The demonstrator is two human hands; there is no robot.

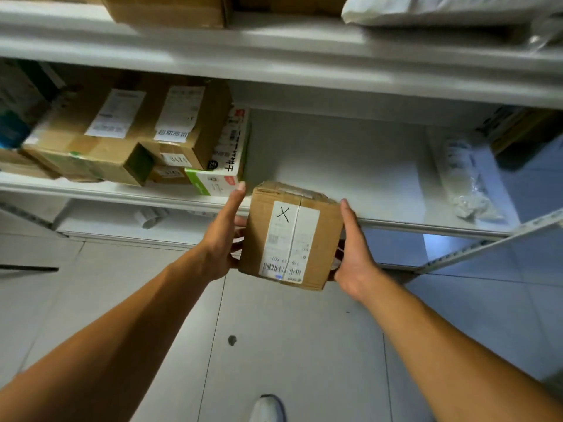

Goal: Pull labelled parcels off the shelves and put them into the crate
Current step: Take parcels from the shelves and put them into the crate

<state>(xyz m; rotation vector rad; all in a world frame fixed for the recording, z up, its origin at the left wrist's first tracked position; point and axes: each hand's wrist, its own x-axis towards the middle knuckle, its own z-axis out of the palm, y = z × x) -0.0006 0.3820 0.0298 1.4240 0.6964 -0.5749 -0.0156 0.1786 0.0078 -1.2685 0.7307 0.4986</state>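
- A person is holding a small cardboard box (292, 236) between both hands, just in front of the edge of a white metal shelf (335, 166).
- The left hand (224, 236) is pressing against the box's left side, thumb pointing up along the edge while the fingers are curling underneath.
- The right hand (353, 251) is gripping the opposite side the same way, so the two hands are sitting apart with the box clamped between them.
- A white shipping label (289, 242) is facing the camera on the box, carrying a handwritten X near its top and barcodes along its lower edge; clear tape is running down the middle.
- Up and to the left of the left hand, several brown labelled parcels (122, 132) are lying stacked on the same shelf, with a white and green carton (225, 159) standing beside them.
- To the right of the right hand, a crumpled plastic bag (469, 181) is lying on the shelf.
- Above the hands, more boxes and a pale mailer bag (441, 10) are sitting on the upper shelf.
- Below the arms, a pale tiled floor (289, 345) is showing, with a shoe tip (268, 408) at the bottom edge.
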